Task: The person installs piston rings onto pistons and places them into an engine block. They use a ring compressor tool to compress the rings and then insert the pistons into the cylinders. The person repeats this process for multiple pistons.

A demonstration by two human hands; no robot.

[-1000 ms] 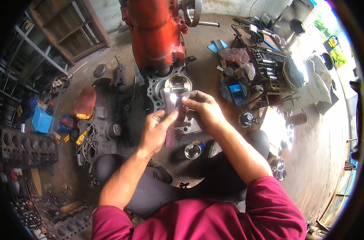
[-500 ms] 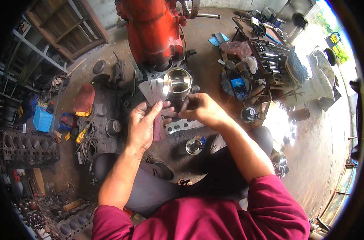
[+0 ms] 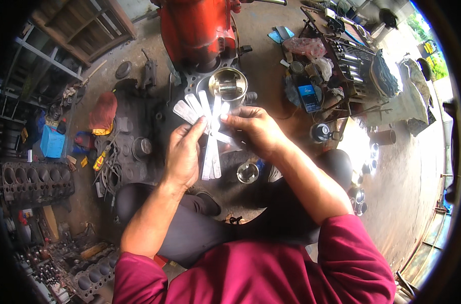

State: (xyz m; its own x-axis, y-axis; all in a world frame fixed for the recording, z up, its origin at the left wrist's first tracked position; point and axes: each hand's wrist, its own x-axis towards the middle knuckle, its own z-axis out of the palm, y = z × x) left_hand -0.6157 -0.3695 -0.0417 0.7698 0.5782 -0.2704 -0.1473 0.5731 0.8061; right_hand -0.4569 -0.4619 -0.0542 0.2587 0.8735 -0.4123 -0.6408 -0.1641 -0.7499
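A feeler gauge (image 3: 210, 149) with its flat metal blades fanned out is held between both my hands, bright with glare. My left hand (image 3: 186, 149) pinches it from the left, thumb on top. Gripping it from the right is my right hand (image 3: 255, 129), its thumb on a blade near the fan's middle; its other fingers are partly hidden. Just beyond the blades, a shiny piston (image 3: 228, 85) stands on an engine part with a flat holed face, in front of a red engine housing (image 3: 196, 33). Another piston (image 3: 247, 173) sits on the floor nearer my legs.
To the right, a lit phone (image 3: 308, 97) lies near plastic bags and a socket set (image 3: 348, 66). At the left are a grimy cylinder block (image 3: 38, 182), a blue box (image 3: 53, 142) and a red cloth (image 3: 102, 112). Several rings or pistons gleam at the right.
The fan of blades has turned and spread, now catching bright light. My right hand has moved up and in, its thumb now on the blades. The view has shifted slightly.
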